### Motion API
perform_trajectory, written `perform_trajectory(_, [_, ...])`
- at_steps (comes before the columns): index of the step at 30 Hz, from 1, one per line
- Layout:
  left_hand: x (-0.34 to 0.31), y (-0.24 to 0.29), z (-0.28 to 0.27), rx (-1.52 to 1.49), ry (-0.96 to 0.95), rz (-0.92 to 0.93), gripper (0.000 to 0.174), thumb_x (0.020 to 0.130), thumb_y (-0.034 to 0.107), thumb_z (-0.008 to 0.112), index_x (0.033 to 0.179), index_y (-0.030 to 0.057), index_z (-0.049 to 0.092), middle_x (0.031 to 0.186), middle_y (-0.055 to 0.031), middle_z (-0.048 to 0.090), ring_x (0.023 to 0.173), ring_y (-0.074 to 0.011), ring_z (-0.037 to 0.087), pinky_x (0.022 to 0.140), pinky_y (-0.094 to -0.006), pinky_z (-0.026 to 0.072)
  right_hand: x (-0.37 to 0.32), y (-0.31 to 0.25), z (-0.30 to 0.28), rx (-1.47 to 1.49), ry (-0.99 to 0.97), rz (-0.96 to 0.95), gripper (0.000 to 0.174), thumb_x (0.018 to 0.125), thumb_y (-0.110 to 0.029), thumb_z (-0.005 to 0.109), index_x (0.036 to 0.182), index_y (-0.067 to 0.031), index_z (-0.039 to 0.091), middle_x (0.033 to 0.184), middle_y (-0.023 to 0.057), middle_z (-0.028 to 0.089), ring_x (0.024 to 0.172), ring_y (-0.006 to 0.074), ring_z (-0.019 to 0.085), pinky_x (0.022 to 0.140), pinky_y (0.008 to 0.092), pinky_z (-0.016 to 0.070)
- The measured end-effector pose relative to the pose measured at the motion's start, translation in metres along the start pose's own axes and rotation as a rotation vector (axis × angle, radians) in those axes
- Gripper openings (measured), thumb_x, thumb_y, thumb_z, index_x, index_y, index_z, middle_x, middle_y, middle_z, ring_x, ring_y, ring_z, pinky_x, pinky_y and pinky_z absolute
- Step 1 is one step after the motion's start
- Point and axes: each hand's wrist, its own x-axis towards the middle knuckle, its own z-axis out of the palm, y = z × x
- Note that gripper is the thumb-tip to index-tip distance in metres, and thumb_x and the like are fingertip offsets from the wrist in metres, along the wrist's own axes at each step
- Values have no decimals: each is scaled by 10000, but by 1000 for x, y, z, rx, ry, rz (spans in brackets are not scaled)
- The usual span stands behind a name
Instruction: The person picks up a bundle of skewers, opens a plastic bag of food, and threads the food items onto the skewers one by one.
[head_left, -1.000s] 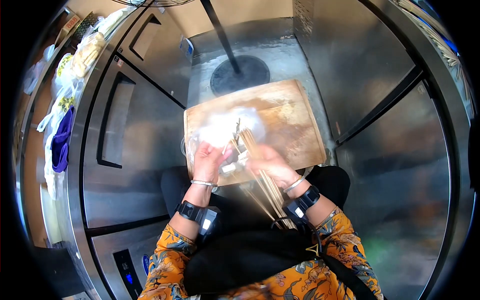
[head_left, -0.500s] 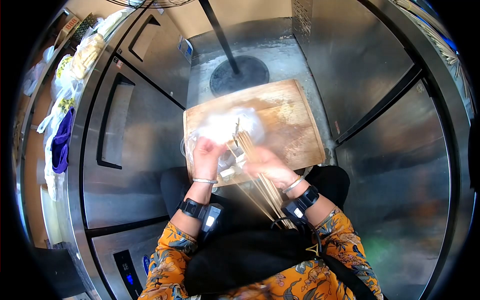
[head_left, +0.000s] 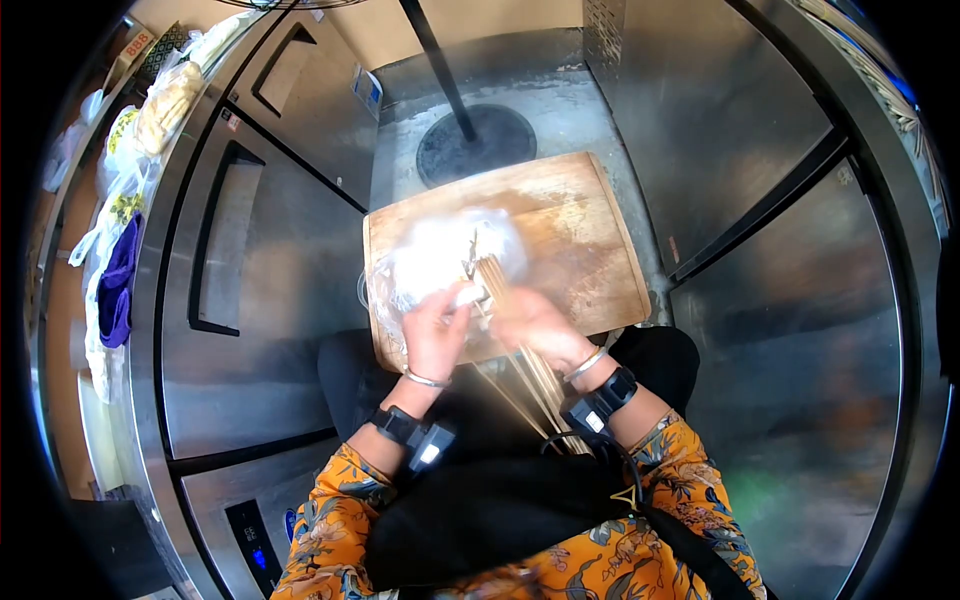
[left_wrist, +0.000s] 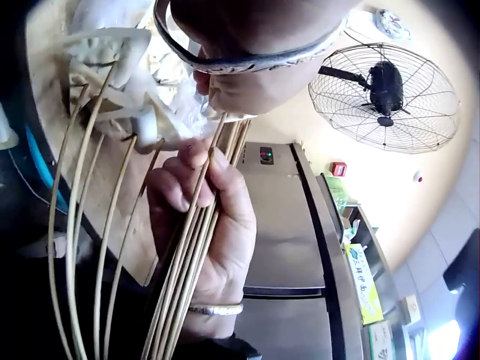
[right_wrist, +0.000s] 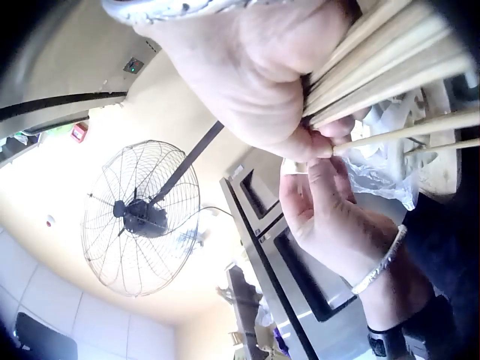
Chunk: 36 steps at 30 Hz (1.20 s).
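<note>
My right hand (head_left: 545, 328) grips a bundle of thin wooden skewers (left_wrist: 180, 274), whose lower ends run down toward my lap. Between the thumb and fingers of my left hand (head_left: 433, 332) is a small white piece of food (right_wrist: 295, 166), pinched close to the right hand's fingertips and a skewer's end. Just beyond both hands, a clear plastic bag (head_left: 425, 240) of pale food pieces lies on a wooden board (head_left: 585, 235); glare washes out much of it. Several separate skewers (left_wrist: 112, 214) slant down from pale pieces at the board's near edge.
Steel refrigerators stand close on the left (head_left: 230, 370) and right (head_left: 790, 380). Behind the board a black pole rises from a round base (head_left: 475, 145). Bagged goods (head_left: 170, 105) and a purple cloth (head_left: 120, 285) lie along the left. A wire fan (left_wrist: 384, 97) hangs above.
My left hand has come back from the bag, nearer to me and to the right, and now sits by the skewers with a white piece. The right hand stays nearly in place.
</note>
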Motion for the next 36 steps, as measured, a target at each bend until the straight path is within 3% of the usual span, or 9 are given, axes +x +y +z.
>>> perform_trajectory(6, [8, -25, -2, -70, -65, 113, 284, 784, 130, 683, 1034, 13, 613, 859, -112, 662, 813, -195, 650, 755, -299, 517, -2, -5, -4, -60, 51, 4, 336, 814, -38, 623, 1131, -14, 516, 865, 16, 596, 675, 75, 552, 566, 207, 454])
perform_trajectory(10, [38, -79, -13, -112, -44, -176, 304, 789, 188, 693, 1019, 15, 596, 867, -102, 653, 794, -201, 637, 721, -321, 513, -2, -10, -4, -95, 83, 46, 330, 816, -33, 600, 1135, -15, 513, 864, 18, 595, 683, 80, 554, 580, 214, 460])
perform_trajectory(14, [49, -80, -2, 478, -180, -81, 343, 784, 317, 661, 1013, 65, 620, 864, -163, 656, 792, -312, 637, 713, -395, 507, -4, -14, -5, -70, 61, 67, 304, 816, -30, 585, 1113, -16, 522, 857, 17, 593, 697, 85, 556, 606, 224, 468])
perform_trajectory(15, [53, -74, 1, 477, -276, -160, 363, 785, 356, 635, 1032, 91, 618, 882, -180, 649, 828, -347, 620, 740, -426, 494, -4, -14, -6, -67, 57, 73, 296, 816, -30, 584, 1106, -15, 526, 857, 19, 593, 702, 86, 557, 613, 226, 469])
perform_trajectory(22, [57, -53, 12, 716, -351, -130, 308, 761, 285, 650, 1021, 126, 607, 930, -146, 646, 873, -335, 614, 776, -433, 477, 2, -2, -16, -68, 51, 47, 262, 799, -20, 593, 1058, -6, 550, 819, 28, 591, 658, 90, 564, 571, 227, 469])
perform_trajectory(28, [52, -67, 16, 542, -315, -162, 359, 727, 231, 670, 1049, 102, 580, 960, -160, 632, 899, -346, 602, 780, -429, 473, 4, -1, -20, -55, 54, 101, 311, 770, 7, 624, 1072, -2, 550, 861, 48, 612, 687, 104, 594, 593, 228, 499])
perform_trajectory(34, [54, -77, 1, 509, -336, -49, 247, 682, 204, 674, 868, 48, 631, 880, -180, 632, 830, -356, 601, 762, -413, 476, -2, -11, -16, -47, 66, 151, 401, 744, 29, 666, 1121, -4, 535, 943, 63, 618, 751, 110, 614, 636, 234, 520])
perform_trajectory(35, [52, -80, -1, 464, -309, -86, 196, 663, 197, 672, 779, 43, 638, 791, -179, 628, 772, -355, 604, 727, -398, 480, -1, -10, -16, -29, 49, 133, 407, 744, 27, 671, 1125, -5, 534, 945, 61, 619, 754, 110, 614, 640, 233, 520])
perform_trajectory(36, [50, -84, -4, 444, -325, -110, 191, 660, 164, 698, 774, 45, 601, 790, -155, 604, 747, -304, 597, 685, -373, 482, 0, -8, -15, -11, 31, 116, 413, 743, 24, 676, 1129, -6, 533, 946, 58, 619, 758, 110, 614, 644, 233, 520])
